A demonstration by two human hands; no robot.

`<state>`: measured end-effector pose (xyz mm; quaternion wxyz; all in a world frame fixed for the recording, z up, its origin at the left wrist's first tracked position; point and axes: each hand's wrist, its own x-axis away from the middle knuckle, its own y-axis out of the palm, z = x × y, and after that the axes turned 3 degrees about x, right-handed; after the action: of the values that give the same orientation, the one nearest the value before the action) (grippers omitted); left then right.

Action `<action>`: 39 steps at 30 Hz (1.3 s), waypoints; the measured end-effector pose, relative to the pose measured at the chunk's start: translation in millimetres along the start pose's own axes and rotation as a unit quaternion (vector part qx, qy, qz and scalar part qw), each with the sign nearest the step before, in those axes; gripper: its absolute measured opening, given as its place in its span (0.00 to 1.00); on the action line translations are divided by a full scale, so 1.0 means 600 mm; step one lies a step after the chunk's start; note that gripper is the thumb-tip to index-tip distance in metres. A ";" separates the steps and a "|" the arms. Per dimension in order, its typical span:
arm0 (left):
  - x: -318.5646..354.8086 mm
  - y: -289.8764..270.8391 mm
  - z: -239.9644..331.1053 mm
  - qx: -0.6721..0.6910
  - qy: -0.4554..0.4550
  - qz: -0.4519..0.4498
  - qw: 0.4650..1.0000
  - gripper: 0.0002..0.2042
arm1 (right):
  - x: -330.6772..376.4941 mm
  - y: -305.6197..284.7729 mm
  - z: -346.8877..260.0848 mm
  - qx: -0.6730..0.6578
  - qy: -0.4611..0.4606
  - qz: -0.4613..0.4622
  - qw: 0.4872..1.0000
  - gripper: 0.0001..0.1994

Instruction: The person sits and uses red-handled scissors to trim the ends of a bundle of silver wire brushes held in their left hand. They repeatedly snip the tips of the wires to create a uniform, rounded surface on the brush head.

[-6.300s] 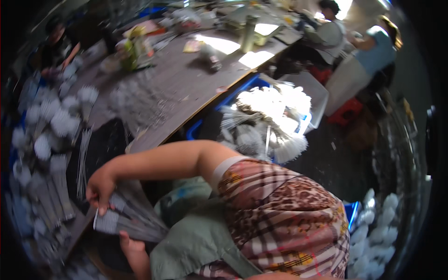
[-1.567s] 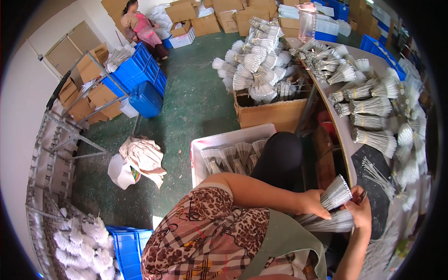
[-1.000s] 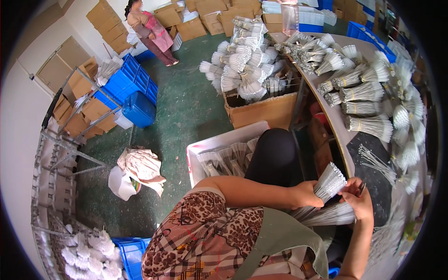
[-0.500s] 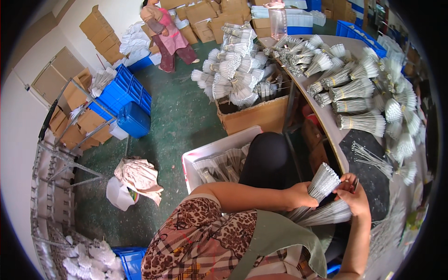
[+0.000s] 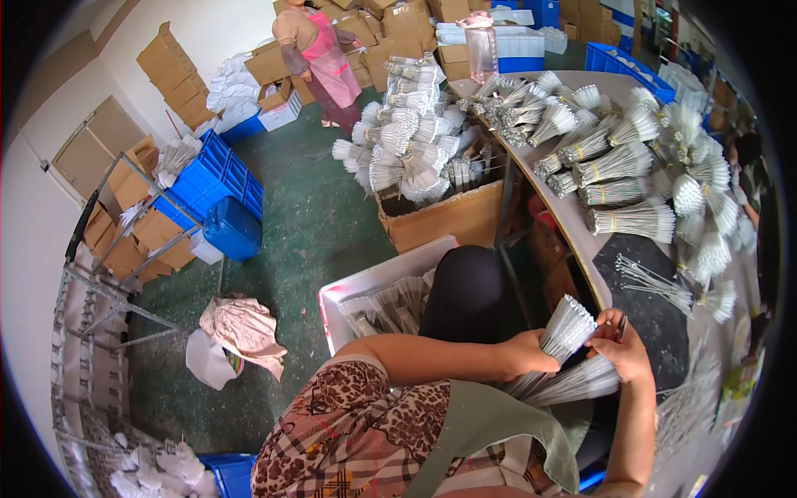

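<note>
My left hand (image 5: pixel 533 352) is wrapped round a bundle of thin wire brushes (image 5: pixel 568 329), their looped wire ends pointing up and away. Close beside that bundle's loops is my right hand (image 5: pixel 621 347), its fingers drawn together in a pinch; a small dark piece shows at the fingertips, too small to name. Below both hands a second fan of wire brushes (image 5: pixel 581 383) spreads over my lap, its whitish ends toward the right wrist. On a black mat (image 5: pixel 656 340) at the table's edge lie several loose wire brushes (image 5: pixel 652 280).
Many banded brush bundles (image 5: pixel 624 163) cover the curved table (image 5: pixel 573 217). More are heaped over a cardboard box (image 5: pixel 444 222), and a white bin (image 5: pixel 334 309) by my knee holds others. A clear bottle (image 5: pixel 481 51) stands on the table. A person in a pink apron (image 5: pixel 322 50) stands beyond.
My view has tilted up slightly, shifting the scene. The person in the pink apron stands closer and has turned. Both my hands keep nearly the same position around the bundle.
</note>
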<state>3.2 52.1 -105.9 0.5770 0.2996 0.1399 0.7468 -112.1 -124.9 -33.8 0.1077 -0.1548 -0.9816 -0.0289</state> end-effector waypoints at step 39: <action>0.001 -0.009 0.003 0.001 -0.012 0.009 1.000 0.08 | -0.007 -0.031 0.039 0.102 -0.051 -0.035 0.993 0.10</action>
<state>8.3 54.0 -107.1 0.5719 0.3105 0.1312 0.7479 -118.4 -141.8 -58.0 0.0716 -0.1100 -0.9884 0.0761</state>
